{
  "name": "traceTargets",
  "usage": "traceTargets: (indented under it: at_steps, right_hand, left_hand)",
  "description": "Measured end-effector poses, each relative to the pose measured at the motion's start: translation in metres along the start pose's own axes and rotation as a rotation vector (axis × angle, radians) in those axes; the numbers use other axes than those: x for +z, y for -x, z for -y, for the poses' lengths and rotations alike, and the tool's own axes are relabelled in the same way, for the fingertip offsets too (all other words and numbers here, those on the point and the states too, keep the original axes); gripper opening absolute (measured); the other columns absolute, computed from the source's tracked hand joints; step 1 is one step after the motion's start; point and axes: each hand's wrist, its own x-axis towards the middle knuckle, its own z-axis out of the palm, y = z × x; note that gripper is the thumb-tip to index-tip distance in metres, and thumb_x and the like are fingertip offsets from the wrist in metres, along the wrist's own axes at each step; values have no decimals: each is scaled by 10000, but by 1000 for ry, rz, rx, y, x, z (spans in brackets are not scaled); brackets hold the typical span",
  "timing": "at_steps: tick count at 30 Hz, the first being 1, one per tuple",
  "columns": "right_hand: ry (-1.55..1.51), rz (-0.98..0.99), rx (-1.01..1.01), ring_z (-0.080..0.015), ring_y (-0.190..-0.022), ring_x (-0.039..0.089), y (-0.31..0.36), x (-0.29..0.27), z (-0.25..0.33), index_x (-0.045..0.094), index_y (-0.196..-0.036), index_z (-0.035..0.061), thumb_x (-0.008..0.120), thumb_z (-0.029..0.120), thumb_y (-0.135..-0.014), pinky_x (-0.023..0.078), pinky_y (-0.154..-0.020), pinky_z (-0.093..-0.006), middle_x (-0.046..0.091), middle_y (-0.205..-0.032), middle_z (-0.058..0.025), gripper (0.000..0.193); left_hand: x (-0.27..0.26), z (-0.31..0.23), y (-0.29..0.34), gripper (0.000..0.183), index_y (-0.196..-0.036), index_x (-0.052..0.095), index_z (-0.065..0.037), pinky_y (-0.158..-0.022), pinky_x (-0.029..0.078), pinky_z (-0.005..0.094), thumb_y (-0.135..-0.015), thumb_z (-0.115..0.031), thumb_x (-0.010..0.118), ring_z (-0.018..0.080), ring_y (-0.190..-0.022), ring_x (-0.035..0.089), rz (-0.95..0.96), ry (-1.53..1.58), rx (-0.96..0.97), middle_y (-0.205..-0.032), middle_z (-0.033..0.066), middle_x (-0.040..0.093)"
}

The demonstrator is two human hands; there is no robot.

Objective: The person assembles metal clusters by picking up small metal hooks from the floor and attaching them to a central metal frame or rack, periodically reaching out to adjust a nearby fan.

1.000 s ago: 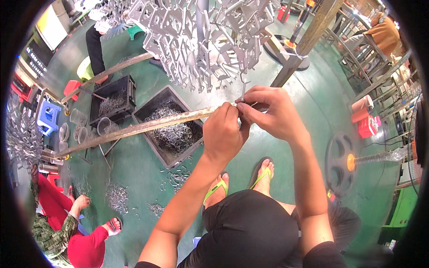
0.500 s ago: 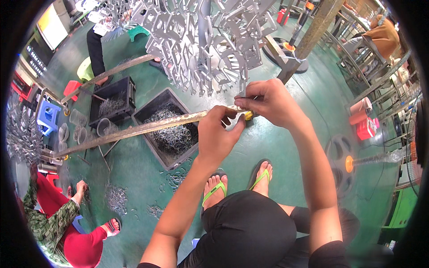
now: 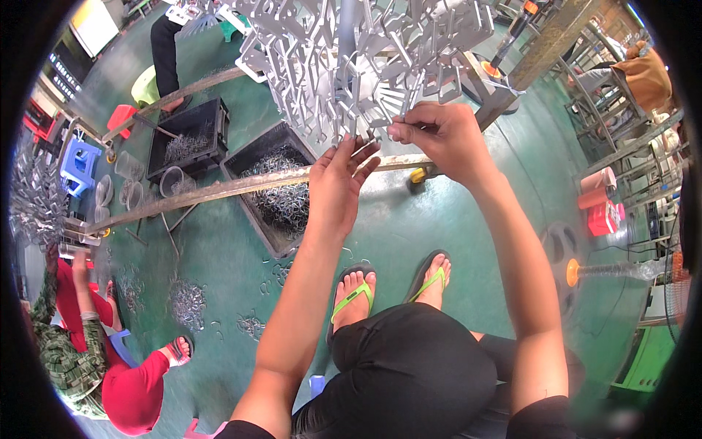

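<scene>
A dense hanging cluster of silvery bent metal brackets (image 3: pixel 307 66) fills the upper middle, strung around a grey upright rod (image 3: pixel 346 36). My left hand (image 3: pixel 335 179) is raised to its lower edge, fingers apart, with the fingertips close against the bracket ends; whether they touch is hard to make out. Just to the right, my right hand (image 3: pixel 446 143) pinches the lower end of a hanging bracket between thumb and fingers; the fingers partly cover it. Below the cluster, a black crate (image 3: pixel 276 245) holds many small metal hooks (image 3: pixel 281 201).
A worn metal bar (image 3: pixel 212 194) crosses beneath my hands. Another black crate (image 3: pixel 212 150) and clear tubs (image 3: pixel 174 181) stand left. Loose hooks (image 3: pixel 188 304) lie on the green floor. A person in red trousers (image 3: pixel 135 391) sits lower left; a post (image 3: pixel 541 58) rises right.
My left hand has risen from below the bar to the brackets, its fingers spreading. My right hand has shifted slightly upward. The person at left has raised a hand toward the other cluster.
</scene>
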Motion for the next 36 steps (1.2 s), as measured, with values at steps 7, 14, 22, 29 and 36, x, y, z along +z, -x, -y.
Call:
traceTargets:
  at_steps: [7,14,22,29,36]
  right_hand:
    - [-29,-36,-66,-217,-650,680,-1,15,-3,769,-946,-9,799,210,-866,526,-635,-332,715,-757,-162,235]
    - [36,-55,-97,-213,-479,441,3,23,-12,748,-877,-10,798,225,-866,408,-511,-372,552,-556,-168,241]
    - [-76,-104,-133,-202,-465,417,7,29,-11,762,-884,-5,796,246,-875,385,-487,-367,545,-546,-171,254]
    - [-24,-104,3,-210,-479,421,12,31,-2,749,-847,-27,790,268,-878,410,-512,-377,563,-566,-185,300]
    - [-155,-125,80,-221,-549,563,20,40,9,736,-885,-48,767,252,-884,472,-581,-364,642,-654,-192,302]
  left_hand:
    - [-11,3,-7,260,-1049,647,83,-997,562,402,-1048,-165,571,313,-1052,700,22,-5,47,-1070,203,709]
    - [-14,-3,-4,232,-1049,642,101,-946,594,385,-1041,-122,576,287,-971,725,18,-21,66,-1027,204,718]
    - [-13,-5,-4,205,-1044,648,85,-926,595,375,-1029,-112,597,276,-958,728,10,-20,58,-1028,202,726]
    - [-22,-2,-4,196,-1099,646,54,-981,570,410,-1022,-118,593,300,-1030,709,34,-97,18,-1054,191,723]
    - [-23,-19,0,197,-1102,624,-4,-994,569,460,-1053,-185,561,329,-1083,696,121,-45,-105,-1098,167,710]
